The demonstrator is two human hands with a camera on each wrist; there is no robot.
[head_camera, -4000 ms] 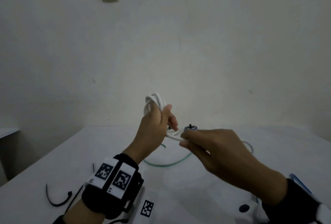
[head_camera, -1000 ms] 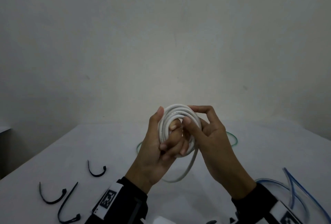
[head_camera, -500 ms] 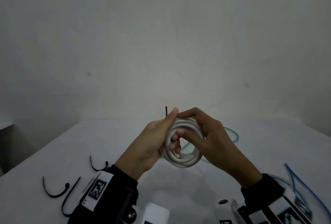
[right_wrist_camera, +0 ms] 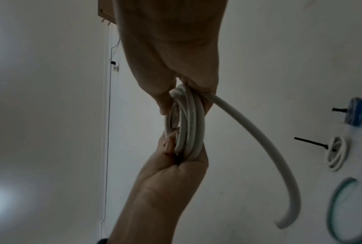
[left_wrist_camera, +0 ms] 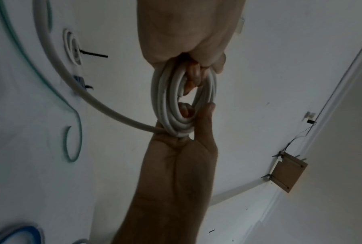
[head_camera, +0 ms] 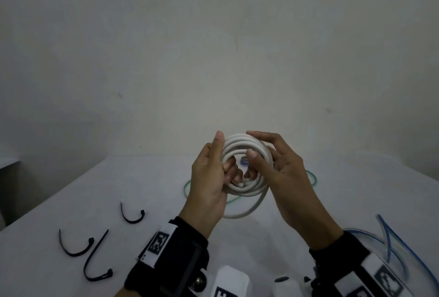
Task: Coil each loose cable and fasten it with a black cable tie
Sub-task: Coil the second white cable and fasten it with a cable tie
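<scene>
Both hands hold a white cable coil (head_camera: 247,148) of several turns upright above the table. My left hand (head_camera: 224,154) grips its left side, thumb on the rim and fingers curled through the hole. My right hand (head_camera: 251,144) pinches the right side between thumb and fingers. A loose white tail (head_camera: 249,211) hangs from the bottom of the coil (left_wrist_camera: 182,102), and the right wrist view shows the tail (right_wrist_camera: 259,148) curving away to a free end. Three black cable ties (head_camera: 131,214) (head_camera: 76,245) (head_camera: 95,264) lie on the table at my left.
A loose green cable (head_camera: 312,178) lies on the white table (head_camera: 95,190) behind my hands. A blue cable (head_camera: 392,244) lies at the front right. Farther back sit a tied white coil (right_wrist_camera: 336,153) and a tied blue coil (right_wrist_camera: 357,113).
The white cable has gone from a few loops with a long run to a coil of several turns. In the last half second the hands rose slightly and the tail dropped below the coil.
</scene>
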